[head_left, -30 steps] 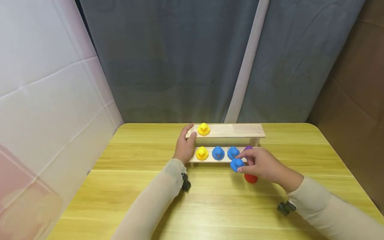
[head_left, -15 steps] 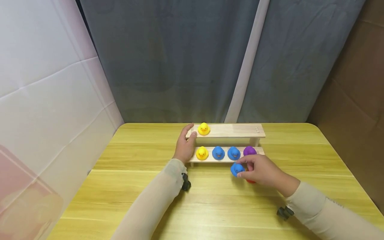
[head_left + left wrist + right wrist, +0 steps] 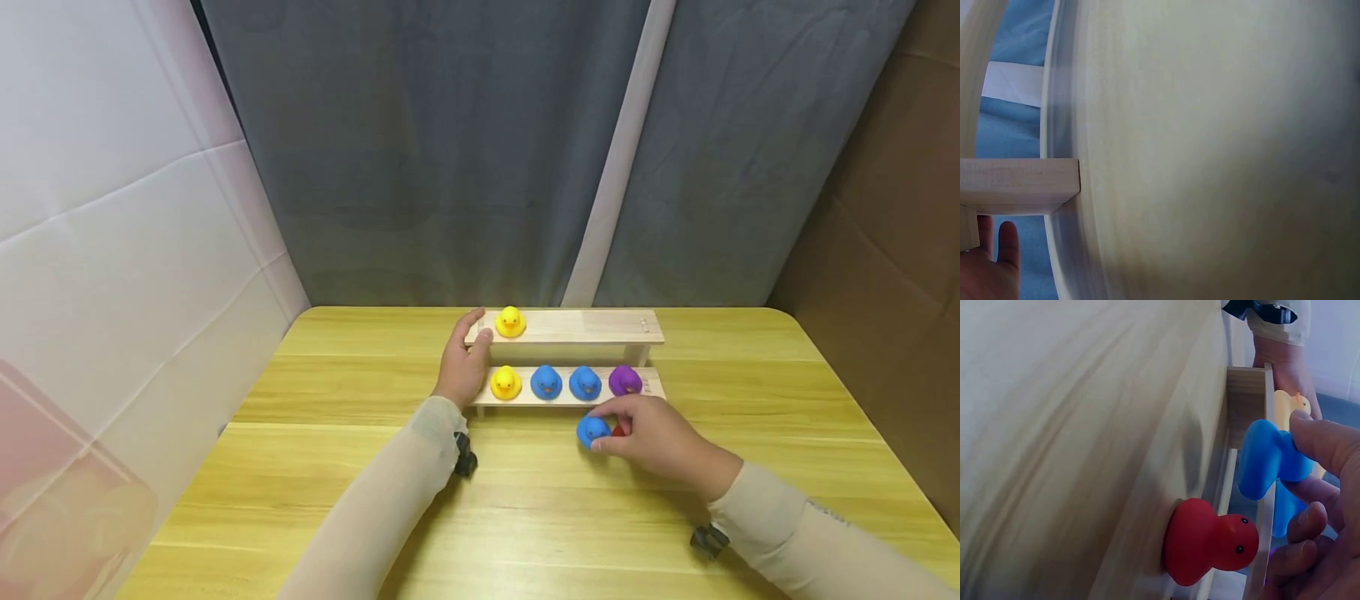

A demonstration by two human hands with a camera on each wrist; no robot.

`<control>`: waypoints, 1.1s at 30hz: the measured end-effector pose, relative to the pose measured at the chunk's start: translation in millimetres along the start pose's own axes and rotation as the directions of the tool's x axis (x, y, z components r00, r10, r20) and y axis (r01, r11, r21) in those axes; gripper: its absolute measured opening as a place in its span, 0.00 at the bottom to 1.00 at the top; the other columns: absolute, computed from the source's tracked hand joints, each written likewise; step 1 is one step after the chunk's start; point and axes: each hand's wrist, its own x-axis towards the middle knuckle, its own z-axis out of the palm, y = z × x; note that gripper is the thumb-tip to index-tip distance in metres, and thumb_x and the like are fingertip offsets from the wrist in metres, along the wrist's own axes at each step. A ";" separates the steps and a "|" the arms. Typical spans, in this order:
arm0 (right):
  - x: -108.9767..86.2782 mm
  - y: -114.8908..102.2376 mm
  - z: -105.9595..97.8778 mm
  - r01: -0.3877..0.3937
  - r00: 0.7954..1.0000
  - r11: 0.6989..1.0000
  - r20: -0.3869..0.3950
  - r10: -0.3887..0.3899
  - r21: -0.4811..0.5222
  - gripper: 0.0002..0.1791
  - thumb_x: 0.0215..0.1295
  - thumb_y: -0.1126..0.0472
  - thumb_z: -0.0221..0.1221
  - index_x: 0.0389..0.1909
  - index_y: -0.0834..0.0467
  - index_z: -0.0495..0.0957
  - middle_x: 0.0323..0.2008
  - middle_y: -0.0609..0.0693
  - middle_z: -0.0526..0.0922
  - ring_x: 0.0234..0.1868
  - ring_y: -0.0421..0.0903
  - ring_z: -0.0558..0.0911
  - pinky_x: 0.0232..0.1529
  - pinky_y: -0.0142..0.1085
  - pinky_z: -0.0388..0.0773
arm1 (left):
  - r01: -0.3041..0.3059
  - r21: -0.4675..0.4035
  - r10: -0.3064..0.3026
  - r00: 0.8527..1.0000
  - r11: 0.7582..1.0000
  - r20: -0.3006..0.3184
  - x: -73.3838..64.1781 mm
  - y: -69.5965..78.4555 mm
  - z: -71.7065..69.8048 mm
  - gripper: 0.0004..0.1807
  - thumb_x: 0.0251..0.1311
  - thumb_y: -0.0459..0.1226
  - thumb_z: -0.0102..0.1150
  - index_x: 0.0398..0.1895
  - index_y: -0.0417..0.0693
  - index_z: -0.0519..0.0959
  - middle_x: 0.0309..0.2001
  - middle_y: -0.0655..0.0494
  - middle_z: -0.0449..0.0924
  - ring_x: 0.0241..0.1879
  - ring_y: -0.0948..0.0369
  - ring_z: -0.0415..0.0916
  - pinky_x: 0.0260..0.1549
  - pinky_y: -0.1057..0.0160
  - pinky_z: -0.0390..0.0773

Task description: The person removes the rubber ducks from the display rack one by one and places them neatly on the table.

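My right hand (image 3: 652,433) pinches a blue rubber duck (image 3: 592,432) between thumb and fingers, in front of the lower board. In the right wrist view that blue duck (image 3: 1263,459) is off the table, its shadow lying apart from it. A red duck (image 3: 1204,544) stands on the table beside it, mostly hidden by my right hand in the head view. My left hand (image 3: 461,367) holds the left end of a two-tier wooden rack (image 3: 585,327). On the lower board sit a yellow duck (image 3: 506,383), two blue ducks (image 3: 546,382) and a purple duck (image 3: 625,381).
Another yellow duck (image 3: 511,322) sits at the left of the upper board. The rack stands near the back of the wooden table (image 3: 525,517). Behind it hangs a grey curtain (image 3: 420,167), with a white wall (image 3: 112,250) at left and a brown one (image 3: 885,225) at right.
My right hand has moved down and slightly toward me with the blue duck, uncovering the purple duck and hiding more of the red one. My left hand stays in place.
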 end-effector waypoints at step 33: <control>-0.5 -2.0 15.4 0.012 0.999 0.977 -0.030 -0.019 -0.213 0.21 0.58 0.48 0.78 0.52 0.47 0.89 0.21 0.40 0.72 0.26 0.39 0.69 0.31 0.35 0.66 | 0.008 0.011 -0.009 1.000 1.000 0.007 0.9 -1.3 0.2 0.27 0.81 0.46 0.49 0.80 0.57 0.66 0.80 0.55 0.63 0.79 0.52 0.60 0.78 0.44 0.59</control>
